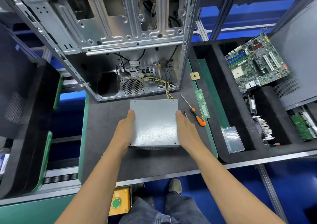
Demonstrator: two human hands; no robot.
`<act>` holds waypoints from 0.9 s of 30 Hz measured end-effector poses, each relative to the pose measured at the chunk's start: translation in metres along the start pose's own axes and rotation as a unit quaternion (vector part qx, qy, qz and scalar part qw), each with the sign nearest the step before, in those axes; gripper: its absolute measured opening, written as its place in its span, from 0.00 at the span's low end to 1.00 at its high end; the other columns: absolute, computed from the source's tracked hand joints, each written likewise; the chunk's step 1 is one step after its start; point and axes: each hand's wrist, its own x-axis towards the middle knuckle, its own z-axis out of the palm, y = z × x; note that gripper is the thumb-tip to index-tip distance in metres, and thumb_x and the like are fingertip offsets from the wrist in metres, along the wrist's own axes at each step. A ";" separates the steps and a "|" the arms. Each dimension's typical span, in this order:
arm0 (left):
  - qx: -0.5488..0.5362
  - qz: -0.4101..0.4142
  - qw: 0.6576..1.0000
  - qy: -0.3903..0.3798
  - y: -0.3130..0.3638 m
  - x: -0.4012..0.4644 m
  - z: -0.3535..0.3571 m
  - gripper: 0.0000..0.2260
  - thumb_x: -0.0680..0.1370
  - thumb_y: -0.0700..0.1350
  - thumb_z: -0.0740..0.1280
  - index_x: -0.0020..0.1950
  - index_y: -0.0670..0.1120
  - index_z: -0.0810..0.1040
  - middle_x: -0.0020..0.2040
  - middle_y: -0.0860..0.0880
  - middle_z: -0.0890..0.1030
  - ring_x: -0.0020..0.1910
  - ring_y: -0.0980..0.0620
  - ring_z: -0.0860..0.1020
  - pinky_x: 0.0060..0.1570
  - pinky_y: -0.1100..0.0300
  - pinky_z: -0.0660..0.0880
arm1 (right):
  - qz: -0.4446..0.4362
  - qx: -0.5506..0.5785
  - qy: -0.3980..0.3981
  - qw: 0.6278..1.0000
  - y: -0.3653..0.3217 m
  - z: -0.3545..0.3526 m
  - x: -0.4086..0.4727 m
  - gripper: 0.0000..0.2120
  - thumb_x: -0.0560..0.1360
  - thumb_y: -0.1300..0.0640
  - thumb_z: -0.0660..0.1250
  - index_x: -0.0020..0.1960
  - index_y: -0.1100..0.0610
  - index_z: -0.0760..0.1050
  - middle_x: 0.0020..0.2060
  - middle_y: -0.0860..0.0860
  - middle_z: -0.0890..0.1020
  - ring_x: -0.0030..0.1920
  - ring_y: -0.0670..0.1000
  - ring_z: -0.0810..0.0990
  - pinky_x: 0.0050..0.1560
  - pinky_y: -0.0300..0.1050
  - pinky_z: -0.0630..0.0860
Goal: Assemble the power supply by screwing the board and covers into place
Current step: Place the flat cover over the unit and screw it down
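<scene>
A: Both hands on the power supply (154,122) at the middle of the mat (106,120), near side of the open case (109,40)

B: Left hand (124,132) and right hand (186,131) press its sides, fingers straight and together. Orange-handled screwdriver (197,115) just right, memory stick (203,104) beyond it
</scene>
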 end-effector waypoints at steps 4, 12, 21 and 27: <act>-0.007 -0.006 1.000 -0.001 -0.003 0.002 0.000 0.25 0.82 0.65 0.51 0.58 0.51 0.79 0.54 0.54 0.83 0.55 0.51 0.80 0.57 0.53 0.72 | -0.019 -0.033 -0.005 0.999 0.000 0.001 -0.004 0.23 0.81 0.39 0.41 0.61 0.49 0.70 0.55 0.47 0.70 0.62 0.52 0.61 0.62 0.54 0.61; 0.003 -0.004 1.000 -0.012 -0.008 0.008 -0.010 0.26 0.79 0.68 0.53 0.56 0.52 0.82 0.50 0.55 0.86 0.53 0.53 0.82 0.56 0.54 0.74 | -0.014 -0.025 0.027 0.999 -0.002 0.009 -0.015 0.26 0.81 0.38 0.45 0.48 0.56 0.72 0.47 0.48 0.73 0.58 0.56 0.67 0.62 0.56 0.64; 0.000 0.008 1.000 -0.024 -0.009 0.013 -0.024 0.26 0.78 0.69 0.56 0.49 0.52 0.85 0.44 0.50 0.87 0.40 0.49 0.86 0.41 0.53 0.77 | -0.041 0.062 0.077 0.994 0.001 0.024 -0.033 0.24 0.76 0.35 0.48 0.39 0.54 0.66 0.40 0.49 0.73 0.48 0.53 0.71 0.59 0.61 0.70; 0.002 0.008 1.000 -0.022 -0.009 0.016 -0.031 0.19 0.78 0.69 0.57 0.40 0.65 0.84 0.43 0.54 0.87 0.38 0.51 0.86 0.38 0.54 0.77 | -0.026 0.069 0.062 0.995 -0.001 0.025 -0.036 0.27 0.73 0.30 0.46 0.45 0.52 0.69 0.42 0.47 0.75 0.49 0.52 0.73 0.58 0.53 0.69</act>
